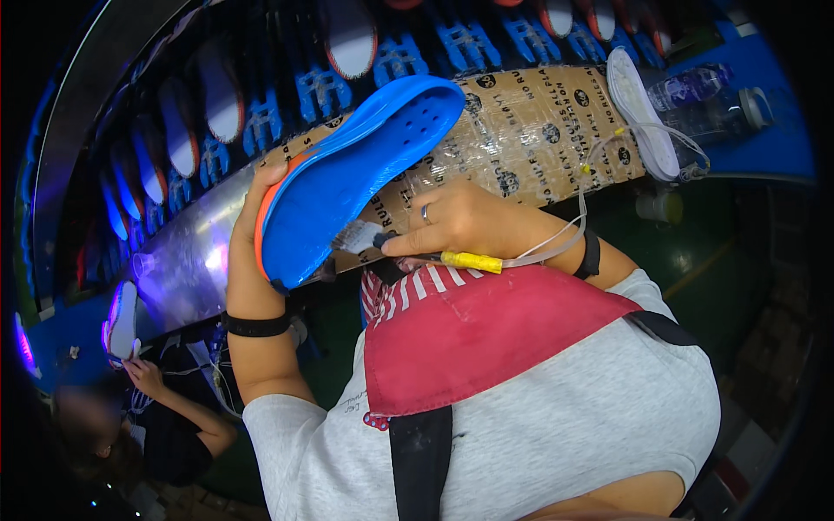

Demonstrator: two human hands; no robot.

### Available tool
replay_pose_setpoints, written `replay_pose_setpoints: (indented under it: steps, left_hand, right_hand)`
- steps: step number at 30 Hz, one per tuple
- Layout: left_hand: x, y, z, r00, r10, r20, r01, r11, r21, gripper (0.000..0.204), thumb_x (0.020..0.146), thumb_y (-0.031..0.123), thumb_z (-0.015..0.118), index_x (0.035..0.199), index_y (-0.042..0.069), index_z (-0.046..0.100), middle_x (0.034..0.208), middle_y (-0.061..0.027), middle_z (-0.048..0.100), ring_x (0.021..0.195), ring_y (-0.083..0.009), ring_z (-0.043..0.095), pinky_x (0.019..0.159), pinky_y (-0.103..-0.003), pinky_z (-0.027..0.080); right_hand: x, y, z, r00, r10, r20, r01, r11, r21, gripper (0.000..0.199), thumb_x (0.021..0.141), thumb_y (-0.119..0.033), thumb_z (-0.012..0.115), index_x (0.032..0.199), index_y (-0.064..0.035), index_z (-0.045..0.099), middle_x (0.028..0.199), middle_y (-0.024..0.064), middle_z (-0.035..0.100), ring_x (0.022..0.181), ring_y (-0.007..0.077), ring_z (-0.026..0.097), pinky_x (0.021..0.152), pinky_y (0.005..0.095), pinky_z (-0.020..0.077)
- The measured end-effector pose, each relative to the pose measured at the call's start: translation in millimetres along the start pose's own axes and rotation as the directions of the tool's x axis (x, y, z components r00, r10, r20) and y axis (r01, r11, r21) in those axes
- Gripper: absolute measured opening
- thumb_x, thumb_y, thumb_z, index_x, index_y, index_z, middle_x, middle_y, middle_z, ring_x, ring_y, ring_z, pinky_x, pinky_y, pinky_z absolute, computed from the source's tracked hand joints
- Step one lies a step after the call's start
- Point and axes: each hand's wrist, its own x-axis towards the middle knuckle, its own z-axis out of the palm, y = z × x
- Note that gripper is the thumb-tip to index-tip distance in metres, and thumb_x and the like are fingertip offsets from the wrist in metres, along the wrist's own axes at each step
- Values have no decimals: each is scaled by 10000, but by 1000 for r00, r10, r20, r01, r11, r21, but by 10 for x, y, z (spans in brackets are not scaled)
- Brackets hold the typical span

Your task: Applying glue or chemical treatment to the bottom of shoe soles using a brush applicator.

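Note:
A large blue shoe sole (pixel 323 193) with an orange outer edge is tilted up in front of me, its hollow inner side showing. My left hand (pixel 266 195) is closed around its orange edge on the left; part of the fingers is hidden behind it. In my right hand (pixel 460 219) is a brush (pixel 358 237), gripped by its handle, with pale bristles at the sole's lower right edge. A yellow-wrapped joint (pixel 472 261) links the brush handle to a clear thin tube (pixel 556 243) running off to the right.
Printed cardboard (pixel 521 130) under clear film covers the bench ahead. Beyond it, several soles stand on blue racks (pixel 323 91). At right lie a white sole (pixel 643 117) and a clear bottle (pixel 692 87). A co-worker's hand (pixel 146 377) touches another sole (pixel 122 321) at lower left.

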Motion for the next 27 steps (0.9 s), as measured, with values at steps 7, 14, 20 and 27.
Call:
replay_pose_setpoints:
  steps: [7,14,20,27]
  left_hand:
    - [54,-55,65,998,49,36,-49,999,10,539,827,383,448,1210,7,497,1080,-184,595,897,-288,622,792,-375,519]
    - [405,-65,-118,906,-9,423,31,998,-46,596,805,448,421,1184,-7,486,1086,-218,575,882,-357,616,751,-466,528]
    - [279,-108,-15,990,92,104,-81,991,-105,654,801,494,350,1207,-3,479,1066,-225,585,852,-362,618,722,-492,521]
    - [441,-222,-388,919,70,389,-31,994,-108,666,792,465,429,1294,29,394,1228,-217,492,1043,-373,542,855,-539,456]
  right_hand:
    - [79,21,25,958,-47,-282,38,999,-38,281,679,-120,711,954,-155,666,654,12,566,621,170,568,517,270,468]
    - [119,-105,185,955,-103,-279,123,991,54,239,685,-112,705,919,-147,672,713,-7,591,695,162,586,557,273,492]
    - [59,-25,86,989,-127,-75,139,972,189,206,706,-133,702,911,-132,675,745,18,629,730,169,604,574,269,487]
    - [141,37,-10,945,240,-224,-129,900,417,223,713,-96,706,929,-58,666,743,91,645,640,209,616,576,282,470]
